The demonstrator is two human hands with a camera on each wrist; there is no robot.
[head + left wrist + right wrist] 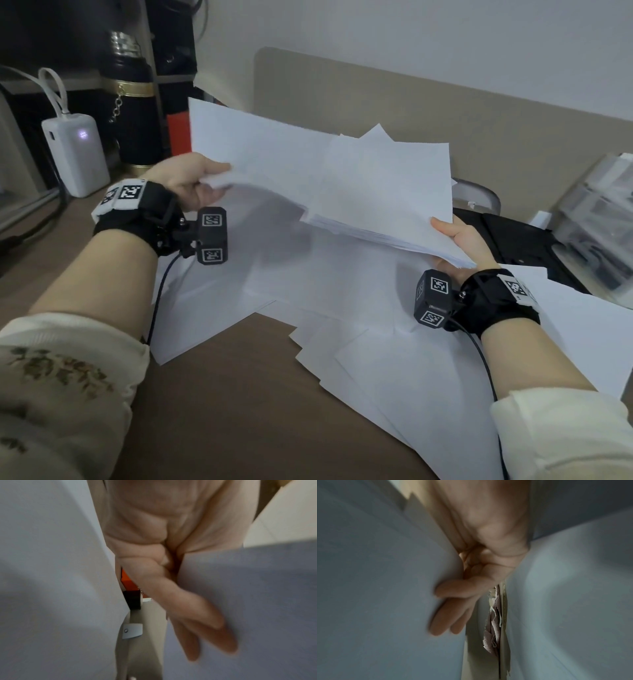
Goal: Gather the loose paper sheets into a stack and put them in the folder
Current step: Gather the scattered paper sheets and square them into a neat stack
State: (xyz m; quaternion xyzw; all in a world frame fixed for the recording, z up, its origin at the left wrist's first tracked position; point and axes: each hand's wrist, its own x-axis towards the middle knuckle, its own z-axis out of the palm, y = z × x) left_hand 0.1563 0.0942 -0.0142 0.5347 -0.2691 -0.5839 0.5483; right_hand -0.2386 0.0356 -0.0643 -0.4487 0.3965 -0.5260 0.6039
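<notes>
Hands lift an uneven paper stack [342, 178] above the worktop [222, 394]: left hand [191, 186] pinches its left edge, right hand [459, 246] its right corner, fingers [452, 589] flat underneath. Loose sheets [411, 377] lie below. No readable writing.

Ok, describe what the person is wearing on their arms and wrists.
Both forearms are bare, with cream sleeves pushed up; the left sleeve has a dark floral pattern, the right sleeve looks plain. Each wrist carries a black strap with a white band of square black-and-white markers, plus a black boxy camera bearing similar markers. A thin black cable trails from each camera.
</notes>
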